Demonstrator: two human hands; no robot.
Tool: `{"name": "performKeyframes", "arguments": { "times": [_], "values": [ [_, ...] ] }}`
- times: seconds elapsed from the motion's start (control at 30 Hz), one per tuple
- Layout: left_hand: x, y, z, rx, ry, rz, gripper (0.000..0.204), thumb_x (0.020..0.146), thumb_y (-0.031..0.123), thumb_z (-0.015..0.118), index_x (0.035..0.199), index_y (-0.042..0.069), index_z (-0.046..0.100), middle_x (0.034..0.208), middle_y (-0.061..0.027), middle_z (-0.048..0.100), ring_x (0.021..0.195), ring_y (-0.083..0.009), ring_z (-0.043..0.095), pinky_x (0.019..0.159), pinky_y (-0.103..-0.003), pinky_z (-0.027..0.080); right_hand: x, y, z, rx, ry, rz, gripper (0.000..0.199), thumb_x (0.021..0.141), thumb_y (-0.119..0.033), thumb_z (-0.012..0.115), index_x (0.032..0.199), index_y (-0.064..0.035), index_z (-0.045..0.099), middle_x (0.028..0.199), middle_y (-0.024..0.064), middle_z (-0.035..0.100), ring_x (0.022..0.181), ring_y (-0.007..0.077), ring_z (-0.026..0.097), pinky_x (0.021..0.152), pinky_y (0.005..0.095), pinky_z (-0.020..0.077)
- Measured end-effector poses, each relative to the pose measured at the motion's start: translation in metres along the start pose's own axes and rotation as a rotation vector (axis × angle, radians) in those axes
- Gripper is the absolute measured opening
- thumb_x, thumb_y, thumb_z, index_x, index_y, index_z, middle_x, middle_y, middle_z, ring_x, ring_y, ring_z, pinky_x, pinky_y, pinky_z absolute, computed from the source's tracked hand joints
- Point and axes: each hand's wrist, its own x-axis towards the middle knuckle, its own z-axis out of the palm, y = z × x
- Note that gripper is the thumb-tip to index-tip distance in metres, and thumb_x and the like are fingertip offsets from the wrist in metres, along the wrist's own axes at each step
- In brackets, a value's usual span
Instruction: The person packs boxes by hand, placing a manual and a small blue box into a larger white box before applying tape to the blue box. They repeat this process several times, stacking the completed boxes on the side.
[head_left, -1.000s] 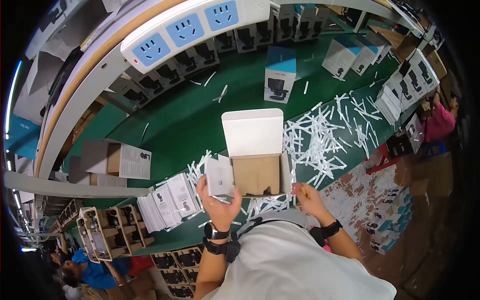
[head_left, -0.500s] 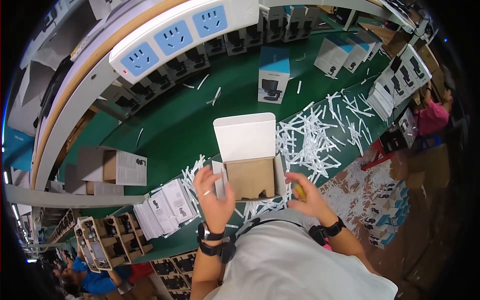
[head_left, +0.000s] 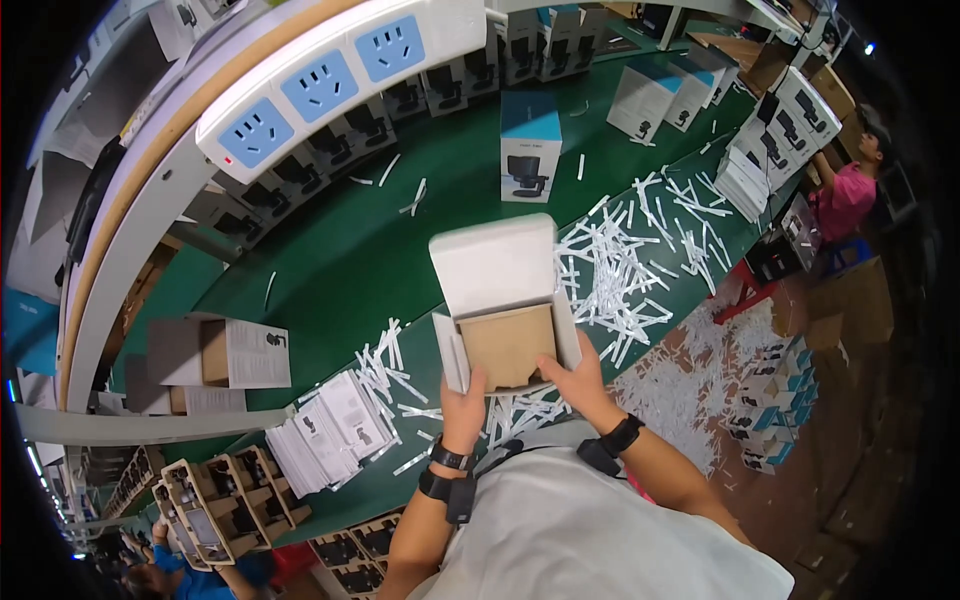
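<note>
Box (head_left: 507,318), small, white, lid standing open, is being held just above the near edge of the green table (head_left: 330,270). A brown cardboard insert is filling its inside. The left hand (head_left: 463,406) is gripping the box's lower left side, thumb on the wall. The right hand (head_left: 570,372) is clasping the lower right corner, fingers wrapped around the wall. It looks light and fairly stiff, though the thin flaps would likely crease if squeezed; the side walls seem the safest hold. White paper strips (head_left: 625,265) are lying scattered along the table's right side. A blue-topped box picturing a dark device (head_left: 529,146) is standing upright toward the far edge. Leaflet stacks (head_left: 330,428) are sitting near the left near edge. A white power strip with blue sockets (head_left: 320,85) is hanging above the far edge.
</note>
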Motion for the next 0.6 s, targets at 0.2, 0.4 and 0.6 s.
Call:
{"name": "performKeyframes", "arguments": {
  "times": [0.2, 0.4, 0.6],
  "values": [
    [-0.006, 0.012, -0.014, 0.117, 0.046, 0.304, 0.073, 0.083, 0.004, 0.066, 0.148, -0.004, 0.032, 0.143, -0.0199, 0.043, 0.129, -0.0271, 0.048, 0.105, -0.037, 0.042, -0.011, -0.035, -0.036, 0.078, -0.141, -0.138, 0.059, 0.080, -0.016, 0.077, 0.133, -0.0005, 0.055, 0.124, 0.0116, 0.058, 0.091, 0.0153, 0.057, 0.078, 0.0260, 0.0473],
    [0.003, 0.000, -0.013, 0.218, 0.114, 0.273, 0.048, 0.084, 0.001, 0.059, 0.131, -0.005, 0.048, 0.129, -0.0207, 0.049, 0.116, -0.0345, 0.053, 0.099, -0.042, 0.044, -0.017, -0.087, -0.042, -0.104, -0.235, -0.356, 0.057, 0.084, -0.011, 0.071, 0.135, 0.0026, 0.050, 0.131, 0.0109, 0.048, 0.067, 0.0061, 0.046, 0.064, 0.0222, 0.0410],
    [-0.005, 0.037, 0.007, 0.383, 0.079, 0.566, 0.056, 0.084, 0.008, 0.063, 0.137, -0.003, 0.046, 0.134, -0.0215, 0.047, 0.122, -0.0351, 0.051, 0.103, -0.042, 0.043, -0.018, -0.065, -0.055, -0.136, -0.281, -0.446, 0.051, 0.097, -0.027, 0.050, 0.142, -0.0033, 0.051, 0.132, 0.0186, 0.048, 0.095, 0.0233, 0.059, 0.083, 0.0331, 0.0477]
  ]
}}
